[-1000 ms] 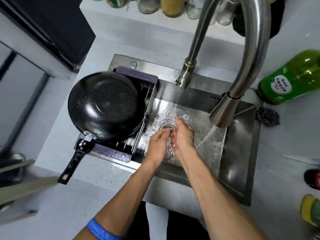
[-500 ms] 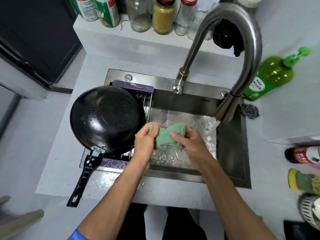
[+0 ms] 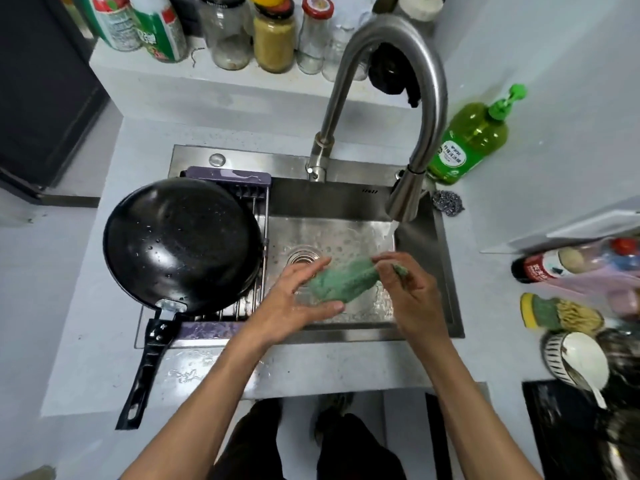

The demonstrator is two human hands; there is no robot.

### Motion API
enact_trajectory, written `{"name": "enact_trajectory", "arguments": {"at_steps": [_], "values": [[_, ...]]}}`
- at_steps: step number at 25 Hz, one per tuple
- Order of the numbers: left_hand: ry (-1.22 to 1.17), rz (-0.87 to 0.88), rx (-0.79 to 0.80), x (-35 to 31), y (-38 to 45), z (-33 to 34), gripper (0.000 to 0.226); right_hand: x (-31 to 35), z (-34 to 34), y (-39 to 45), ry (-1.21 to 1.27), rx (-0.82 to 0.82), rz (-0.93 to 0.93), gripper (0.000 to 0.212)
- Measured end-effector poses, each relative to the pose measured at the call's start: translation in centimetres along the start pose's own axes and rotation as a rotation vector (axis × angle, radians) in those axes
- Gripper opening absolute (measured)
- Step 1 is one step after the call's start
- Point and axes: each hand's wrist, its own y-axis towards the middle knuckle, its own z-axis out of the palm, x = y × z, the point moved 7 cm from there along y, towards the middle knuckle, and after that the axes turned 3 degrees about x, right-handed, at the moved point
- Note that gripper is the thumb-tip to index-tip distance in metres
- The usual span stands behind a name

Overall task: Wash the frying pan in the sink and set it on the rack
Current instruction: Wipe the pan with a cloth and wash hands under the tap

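- Frying pan (image 3: 181, 242) sits upside down on the rack (image 3: 227, 176) over the left part of the sink (image 3: 346, 199), handle (image 3: 145, 368) sticking out toward the person over the desk (image 3: 86, 306).
- Pan bottom is wet with droplets; looks washed and set down, so the main task reads as done.
- Both hands are over the sink basin, working a green cloth (image 3: 341, 282).
- Left hand (image 3: 294, 303) has its fingers fairly straight, cradling the cloth from below and the left side, thumb under it.
- Right hand (image 3: 407, 289) pinches the right end of the cloth between thumb and fingers.
- Faucet (image 3: 405, 199) is running; the stream lands just right of the cloth.
- Judgement: leftover step is cleanup only: rinse or wring the cloth, shut off the water. Nothing left for the pan itself, as far as can be seen.
- Steel scrubber (image 3: 448, 201) lies on the desk at the sink's back right corner, green soap bottle (image 3: 469, 143) just behind it.
- Jars (image 3: 273, 36) line the shelf behind.
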Motion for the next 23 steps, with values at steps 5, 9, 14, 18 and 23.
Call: {"name": "enact_trajectory", "arguments": {"at_steps": [5, 9, 14, 18, 23], "values": [[0.339, 0.309, 0.058, -3.9, 1.8, 9.4, 0.054, -0.9, -4.1, -1.2, -0.371, 0.106, -0.196, 0.028], [-0.084, 0.15, 0.006, -2.0, 2.5, 15.6, 0.007, -4.4, -10.1, -2.4, -0.484, -0.013, -0.153, 0.04], [-0.274, -0.01, 0.185, 0.7, 1.7, 26.0, 0.026, -10.7, -18.2, -4.1, -0.489, 0.151, 0.076, 0.043], [-0.098, -0.112, 0.025, 3.9, 3.9, 30.9, 0.038, -14.7, -21.8, -2.9, -0.857, -0.062, 0.022, 0.027], [0.125, -0.119, -0.229, 8.1, 3.6, 29.0, 0.029, -26.7, -14.0, -10.8, -0.86, -0.088, 0.351, 0.057]]}}
